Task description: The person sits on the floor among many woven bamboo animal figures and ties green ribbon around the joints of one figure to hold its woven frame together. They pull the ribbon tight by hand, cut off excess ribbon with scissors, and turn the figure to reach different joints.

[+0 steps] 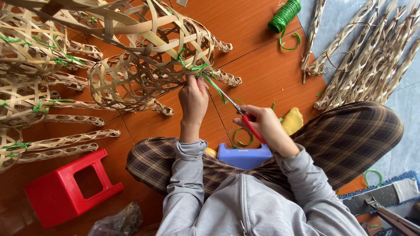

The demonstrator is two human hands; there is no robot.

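A: Where is the left hand (193,99)?

B: At the woven bamboo frame (148,65), on the side nearest the person. Its fingers are closed, pinching a green plastic tie (199,67) against the weave where a bamboo leg (225,78) joins the body.

A: And the right hand (266,126)?

B: Nearer the person than the frame and to the right of it. Its fingers are curled around the red handles of a pair of scissors (238,111). The blades point up toward the frame, with their tips at the loose green end hanging from the tie. I cannot tell how far apart the blades stand.

A: What lies around the frame?

B: More woven bamboo figures (35,65) crowd in just left of it. Below those, well apart from the frame, stands a red plastic stool (57,192). To the upper right of the frame sits a coil of green tie cord (285,15), and farther right a heap of woven bamboo strips (372,57).

A: Anything nearer the person?

B: A blue plastic stool (244,156) between the knees, below the frame, with a yellow cloth (292,120) just right of the scissors hand.
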